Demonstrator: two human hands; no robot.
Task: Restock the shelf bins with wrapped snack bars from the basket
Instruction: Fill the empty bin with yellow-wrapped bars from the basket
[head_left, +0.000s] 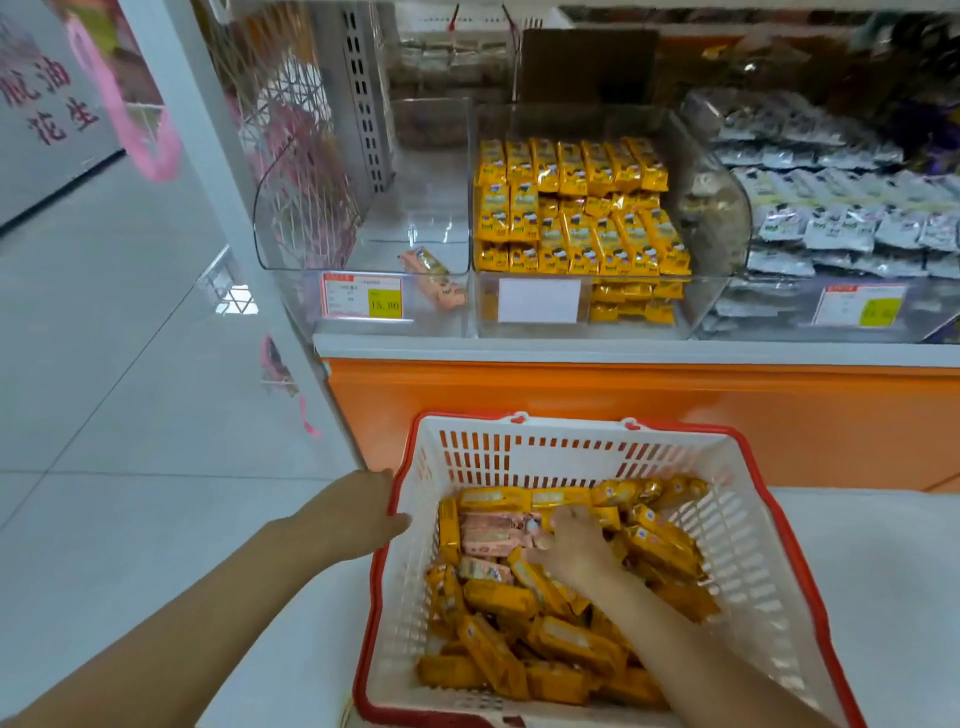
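right fingers (563, 514): bent down onto the right ends of the pink bars (493, 535); thumb touching the same bars from the near side. i cannot tell whether they have closed on one.
right hand (571, 545): inside the basket (519, 452), toward its far half, forearm coming in over the near-right corner.
left fingers (387, 475): wrapped over the basket's red rim, thumb hooked lower on the same edge.
left hand (358, 506): grasping the basket's left rim near the far-left corner, arm stretched out over the floor.
pink bars: a small cluster near the basket's left wall, lying on top of the rest.
yellow bars (571, 644): heaped loosely across the basket floor, from the near edge to the far wall.
basket: white slotted walls, red rim, just below the orange shelf front (623, 405).
left bin (363, 218): clear, with a few loose pink bars (431, 270) in its front-right corner; price tag (362, 295) on its front edge.
middle bin (711, 291): clear, stacked yellow bars (576, 208) in rows against its left wall, right side bare; blank label (539, 300) on front.
right bin (779, 322): rows of silver packets (831, 218).
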